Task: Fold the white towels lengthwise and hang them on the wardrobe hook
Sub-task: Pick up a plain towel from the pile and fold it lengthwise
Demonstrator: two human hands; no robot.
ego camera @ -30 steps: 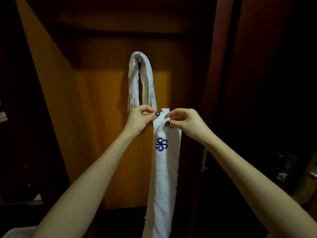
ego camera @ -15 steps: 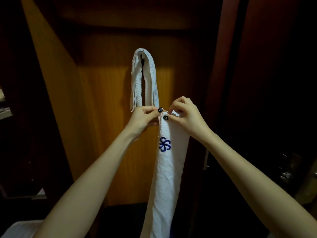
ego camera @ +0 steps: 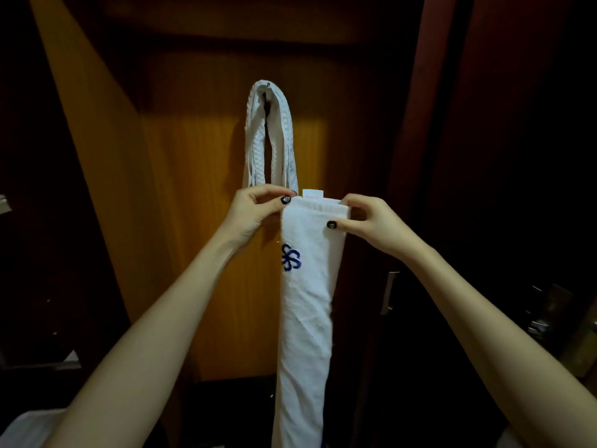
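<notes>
Pinching the top edge of a folded white towel point(ego camera: 305, 305), left hand point(ego camera: 255, 211) and right hand point(ego camera: 368, 221) each take one corner so the long strip hangs straight and keeps its fold. It sits just below the hook point(ego camera: 267, 86), where another towel point(ego camera: 269, 137) already drapes, likely ready to lift on.

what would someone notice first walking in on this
The long white folded towel hanging down the middle, pinched at its top corners by the left hand and right hand, with a blue flower emblem near its top. Just above, a second white towel is already draped over the wardrobe hook on the lit wooden panel.
</notes>
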